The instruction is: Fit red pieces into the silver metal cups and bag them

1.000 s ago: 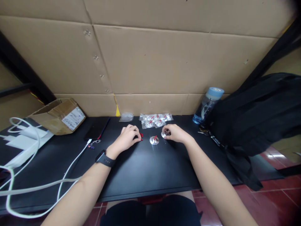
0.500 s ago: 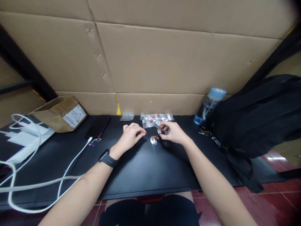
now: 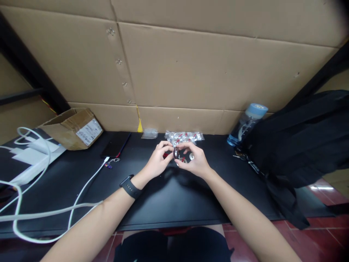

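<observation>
Over the black table my two hands meet. Thumb and fingers of my right hand (image 3: 195, 160) grip a shiny round metal disc, like a finger cymbal (image 3: 176, 153), tilted nearly on edge. My left hand (image 3: 158, 160) is pinched closed at the disc's left side, with a small red strap (image 3: 165, 155) between its fingers. Behind and beneath my right hand lie silver discs, one with a red loop (image 3: 183, 160); my fingers partly hide them. Just beyond the hands are clear plastic packets (image 3: 185, 137) of similar silver discs with red loops.
A clear plastic bag (image 3: 149, 133) lies by the cardboard wall (image 3: 191, 72). To the left are a phone (image 3: 116, 143), an open cardboard box (image 3: 73, 131) and white cables (image 3: 79, 194). On the right stand a blue-lidded bottle (image 3: 247, 123) and a black backpack (image 3: 302, 142).
My right hand has moved left and lifted a disc from the table. My left hand has shifted right, so both now meet at the disc. The camera view has turned slightly.
</observation>
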`<state>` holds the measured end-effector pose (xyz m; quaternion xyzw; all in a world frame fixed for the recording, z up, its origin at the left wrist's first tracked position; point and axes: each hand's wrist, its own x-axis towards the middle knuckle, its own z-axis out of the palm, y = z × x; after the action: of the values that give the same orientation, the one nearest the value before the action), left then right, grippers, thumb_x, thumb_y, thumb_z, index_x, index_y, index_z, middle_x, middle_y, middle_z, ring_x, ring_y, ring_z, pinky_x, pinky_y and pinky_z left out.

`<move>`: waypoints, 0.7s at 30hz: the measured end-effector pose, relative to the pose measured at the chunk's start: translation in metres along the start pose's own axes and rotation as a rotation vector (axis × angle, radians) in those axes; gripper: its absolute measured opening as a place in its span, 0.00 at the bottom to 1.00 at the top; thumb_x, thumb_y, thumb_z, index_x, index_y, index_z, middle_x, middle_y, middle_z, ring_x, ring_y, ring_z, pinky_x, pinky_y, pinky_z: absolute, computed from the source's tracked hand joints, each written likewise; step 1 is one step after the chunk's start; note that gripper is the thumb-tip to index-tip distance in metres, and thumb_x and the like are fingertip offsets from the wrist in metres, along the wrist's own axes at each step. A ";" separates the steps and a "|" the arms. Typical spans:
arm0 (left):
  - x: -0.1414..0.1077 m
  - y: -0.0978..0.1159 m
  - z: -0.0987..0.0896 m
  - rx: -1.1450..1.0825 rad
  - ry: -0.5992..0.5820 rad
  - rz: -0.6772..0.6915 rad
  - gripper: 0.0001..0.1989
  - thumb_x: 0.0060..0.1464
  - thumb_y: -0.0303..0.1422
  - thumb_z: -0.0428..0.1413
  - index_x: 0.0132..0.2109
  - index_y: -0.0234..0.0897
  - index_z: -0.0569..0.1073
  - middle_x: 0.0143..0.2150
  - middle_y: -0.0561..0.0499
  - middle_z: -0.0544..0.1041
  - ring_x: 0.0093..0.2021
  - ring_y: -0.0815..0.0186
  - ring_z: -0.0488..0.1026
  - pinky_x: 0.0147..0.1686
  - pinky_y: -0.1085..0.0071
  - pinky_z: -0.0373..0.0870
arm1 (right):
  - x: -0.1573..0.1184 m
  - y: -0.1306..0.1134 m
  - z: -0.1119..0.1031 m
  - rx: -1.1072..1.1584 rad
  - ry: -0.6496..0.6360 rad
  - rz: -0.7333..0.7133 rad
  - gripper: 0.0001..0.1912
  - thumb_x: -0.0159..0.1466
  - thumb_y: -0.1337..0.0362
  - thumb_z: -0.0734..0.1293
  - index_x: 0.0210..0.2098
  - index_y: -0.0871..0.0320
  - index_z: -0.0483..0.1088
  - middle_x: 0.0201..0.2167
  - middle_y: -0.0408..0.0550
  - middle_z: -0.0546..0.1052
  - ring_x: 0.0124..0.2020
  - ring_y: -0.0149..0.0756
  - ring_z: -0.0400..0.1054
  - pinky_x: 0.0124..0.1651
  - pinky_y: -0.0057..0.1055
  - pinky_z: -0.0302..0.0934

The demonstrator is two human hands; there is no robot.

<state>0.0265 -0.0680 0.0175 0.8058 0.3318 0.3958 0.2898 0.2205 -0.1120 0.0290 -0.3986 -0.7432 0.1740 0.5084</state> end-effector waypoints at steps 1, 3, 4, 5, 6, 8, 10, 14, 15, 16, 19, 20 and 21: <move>0.000 0.001 0.000 -0.003 0.001 -0.001 0.07 0.65 0.35 0.55 0.42 0.40 0.78 0.52 0.45 0.71 0.57 0.58 0.69 0.62 0.58 0.65 | 0.000 0.000 0.000 0.003 -0.007 0.004 0.20 0.57 0.63 0.74 0.48 0.51 0.71 0.46 0.49 0.80 0.46 0.42 0.76 0.46 0.37 0.71; -0.001 0.003 0.000 0.015 0.012 -0.004 0.07 0.65 0.33 0.55 0.42 0.40 0.78 0.52 0.45 0.72 0.56 0.58 0.70 0.61 0.58 0.66 | -0.001 0.000 0.000 0.007 -0.016 0.027 0.18 0.58 0.62 0.74 0.47 0.51 0.72 0.48 0.49 0.80 0.47 0.42 0.76 0.47 0.38 0.71; -0.001 0.004 0.000 0.031 0.024 -0.005 0.07 0.64 0.33 0.55 0.42 0.40 0.78 0.52 0.45 0.72 0.56 0.58 0.70 0.60 0.58 0.67 | -0.001 0.000 0.001 0.018 -0.018 0.047 0.18 0.58 0.60 0.75 0.47 0.51 0.72 0.48 0.50 0.80 0.47 0.42 0.76 0.47 0.38 0.71; -0.001 0.005 0.000 0.051 0.042 -0.008 0.06 0.64 0.32 0.55 0.42 0.40 0.78 0.52 0.45 0.72 0.56 0.58 0.70 0.60 0.58 0.67 | -0.002 0.001 0.002 0.039 -0.020 0.071 0.17 0.59 0.59 0.75 0.46 0.51 0.72 0.49 0.50 0.80 0.47 0.43 0.76 0.47 0.38 0.72; -0.001 0.006 0.000 0.076 0.067 -0.011 0.06 0.63 0.32 0.55 0.41 0.40 0.78 0.52 0.45 0.72 0.55 0.58 0.70 0.59 0.58 0.67 | -0.002 0.002 0.003 0.067 -0.025 0.100 0.16 0.60 0.57 0.75 0.45 0.52 0.72 0.49 0.50 0.80 0.47 0.43 0.76 0.46 0.38 0.72; -0.002 0.008 -0.001 0.145 0.124 -0.014 0.05 0.62 0.32 0.57 0.40 0.40 0.78 0.51 0.46 0.72 0.55 0.57 0.70 0.58 0.57 0.66 | -0.002 0.004 0.004 0.120 -0.046 0.162 0.12 0.64 0.54 0.72 0.43 0.52 0.73 0.49 0.50 0.80 0.45 0.41 0.77 0.44 0.37 0.72; -0.003 0.010 -0.002 0.229 0.170 0.001 0.04 0.61 0.33 0.58 0.39 0.41 0.79 0.50 0.46 0.73 0.55 0.56 0.69 0.58 0.55 0.65 | -0.002 0.007 0.004 0.132 -0.072 0.199 0.10 0.68 0.53 0.67 0.42 0.52 0.73 0.48 0.50 0.80 0.44 0.40 0.76 0.44 0.36 0.72; -0.004 0.013 -0.004 0.331 0.174 0.058 0.05 0.61 0.36 0.60 0.39 0.43 0.80 0.50 0.47 0.73 0.55 0.55 0.68 0.56 0.54 0.63 | -0.001 0.011 0.002 0.095 -0.115 0.183 0.11 0.71 0.54 0.64 0.39 0.53 0.72 0.50 0.51 0.77 0.49 0.40 0.74 0.46 0.35 0.71; -0.004 0.013 -0.004 0.331 0.163 0.060 0.05 0.62 0.36 0.59 0.39 0.43 0.80 0.50 0.47 0.74 0.55 0.55 0.68 0.56 0.55 0.62 | 0.000 0.011 0.002 0.092 -0.131 0.180 0.11 0.71 0.55 0.64 0.38 0.54 0.72 0.52 0.52 0.75 0.50 0.40 0.73 0.46 0.35 0.71; -0.004 0.014 -0.004 0.316 0.156 0.054 0.06 0.64 0.37 0.57 0.40 0.42 0.79 0.49 0.47 0.74 0.55 0.56 0.69 0.56 0.56 0.62 | 0.000 0.012 0.001 0.087 -0.148 0.179 0.11 0.72 0.55 0.63 0.38 0.54 0.71 0.53 0.52 0.74 0.50 0.40 0.72 0.47 0.35 0.71; -0.003 0.015 -0.006 0.222 0.153 0.027 0.10 0.69 0.38 0.50 0.46 0.41 0.75 0.50 0.46 0.74 0.54 0.58 0.69 0.55 0.58 0.63 | -0.001 0.013 -0.001 0.055 -0.192 0.160 0.11 0.72 0.56 0.62 0.38 0.54 0.70 0.55 0.54 0.71 0.53 0.40 0.70 0.48 0.36 0.70; -0.003 0.015 -0.006 0.202 0.134 0.027 0.11 0.69 0.39 0.49 0.48 0.41 0.74 0.51 0.46 0.74 0.55 0.58 0.69 0.55 0.58 0.63 | -0.001 0.013 -0.002 0.038 -0.201 0.146 0.10 0.72 0.56 0.62 0.38 0.54 0.70 0.56 0.54 0.70 0.55 0.41 0.69 0.49 0.36 0.70; -0.003 0.015 -0.006 0.204 0.098 0.031 0.11 0.69 0.39 0.49 0.49 0.42 0.74 0.53 0.46 0.74 0.56 0.58 0.69 0.56 0.58 0.63 | -0.001 0.013 -0.002 0.020 -0.204 0.132 0.10 0.72 0.57 0.62 0.39 0.54 0.70 0.56 0.54 0.70 0.57 0.43 0.68 0.51 0.37 0.69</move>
<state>0.0244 -0.0787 0.0304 0.8159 0.3715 0.4032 0.1837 0.2281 -0.1047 0.0211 -0.4216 -0.7614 0.2542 0.4218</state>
